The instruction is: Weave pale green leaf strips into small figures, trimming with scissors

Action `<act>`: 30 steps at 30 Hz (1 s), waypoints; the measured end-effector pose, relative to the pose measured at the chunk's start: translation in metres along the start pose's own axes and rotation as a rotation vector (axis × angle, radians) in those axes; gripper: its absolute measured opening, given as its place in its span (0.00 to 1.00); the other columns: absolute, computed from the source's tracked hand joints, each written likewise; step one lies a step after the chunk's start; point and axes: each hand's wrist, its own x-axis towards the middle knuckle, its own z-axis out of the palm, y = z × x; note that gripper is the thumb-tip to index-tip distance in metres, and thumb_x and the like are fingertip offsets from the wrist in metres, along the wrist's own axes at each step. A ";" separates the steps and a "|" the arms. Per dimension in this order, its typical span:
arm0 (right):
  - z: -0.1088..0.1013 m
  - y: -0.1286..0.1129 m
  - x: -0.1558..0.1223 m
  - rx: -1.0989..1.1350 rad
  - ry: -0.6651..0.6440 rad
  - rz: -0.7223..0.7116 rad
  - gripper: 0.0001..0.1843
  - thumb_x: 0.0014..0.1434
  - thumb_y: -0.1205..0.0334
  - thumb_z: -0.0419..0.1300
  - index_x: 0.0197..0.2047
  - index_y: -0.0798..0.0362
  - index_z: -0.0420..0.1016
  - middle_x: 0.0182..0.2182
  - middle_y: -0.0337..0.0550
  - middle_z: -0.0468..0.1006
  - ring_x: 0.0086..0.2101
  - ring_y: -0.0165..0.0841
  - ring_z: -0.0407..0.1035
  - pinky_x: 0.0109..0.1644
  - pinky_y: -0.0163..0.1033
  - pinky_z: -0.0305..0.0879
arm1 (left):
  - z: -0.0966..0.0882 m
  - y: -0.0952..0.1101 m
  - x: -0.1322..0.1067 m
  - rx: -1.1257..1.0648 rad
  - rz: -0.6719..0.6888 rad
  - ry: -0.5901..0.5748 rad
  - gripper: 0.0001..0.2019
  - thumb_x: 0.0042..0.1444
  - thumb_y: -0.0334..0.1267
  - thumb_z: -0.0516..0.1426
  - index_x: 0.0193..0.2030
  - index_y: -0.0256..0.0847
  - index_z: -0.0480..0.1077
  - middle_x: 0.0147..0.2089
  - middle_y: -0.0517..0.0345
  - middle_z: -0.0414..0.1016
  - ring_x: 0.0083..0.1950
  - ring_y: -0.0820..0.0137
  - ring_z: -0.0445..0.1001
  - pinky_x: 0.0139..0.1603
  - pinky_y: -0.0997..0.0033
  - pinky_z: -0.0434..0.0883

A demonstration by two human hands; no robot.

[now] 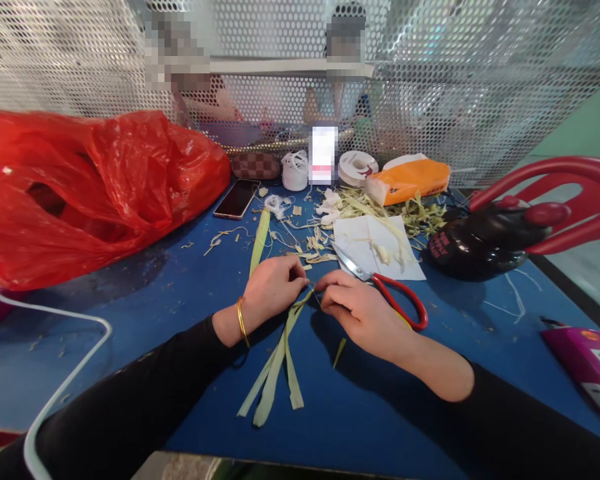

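My left hand (273,288), with a gold bangle on its wrist, is closed in a pinch on the top of several pale green leaf strips (279,360) that trail toward me over the blue table (180,300). My right hand (363,310) is closed too, its fingertips meeting the left hand's at the same strips. Red-handled scissors (390,293) lie just behind my right hand, blades pointing far left. Another long green strip (259,247) lies beyond my left hand.
A big red plastic bag (90,187) fills the left. A phone (237,198), white tape rolls (295,170), an orange packet (413,180), white paper (375,247) and leaf scraps lie at the back. A black-and-red device (505,233) stands right; a perforated screen with people behind.
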 end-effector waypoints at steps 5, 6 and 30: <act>0.002 -0.001 0.002 0.135 -0.055 0.044 0.11 0.60 0.75 0.53 0.30 0.51 0.68 0.35 0.42 0.74 0.37 0.33 0.70 0.41 0.40 0.67 | 0.003 -0.001 0.000 -0.120 -0.006 -0.005 0.03 0.47 0.33 0.58 0.25 0.40 0.72 0.26 0.60 0.75 0.29 0.72 0.70 0.28 0.74 0.62; 0.002 -0.001 0.002 0.150 -0.049 0.070 0.10 0.60 0.74 0.54 0.30 0.51 0.68 0.33 0.41 0.74 0.35 0.33 0.69 0.40 0.40 0.67 | 0.003 -0.001 0.001 -0.182 -0.007 -0.009 0.03 0.48 0.33 0.58 0.25 0.39 0.72 0.27 0.60 0.75 0.29 0.72 0.70 0.29 0.74 0.63; 0.003 0.003 -0.001 0.201 0.032 0.132 0.09 0.65 0.69 0.50 0.32 0.50 0.64 0.34 0.41 0.73 0.36 0.34 0.67 0.42 0.40 0.65 | 0.009 0.003 -0.002 -0.723 -0.056 -0.218 0.07 0.54 0.35 0.57 0.29 0.39 0.63 0.24 0.63 0.73 0.21 0.78 0.69 0.22 0.78 0.65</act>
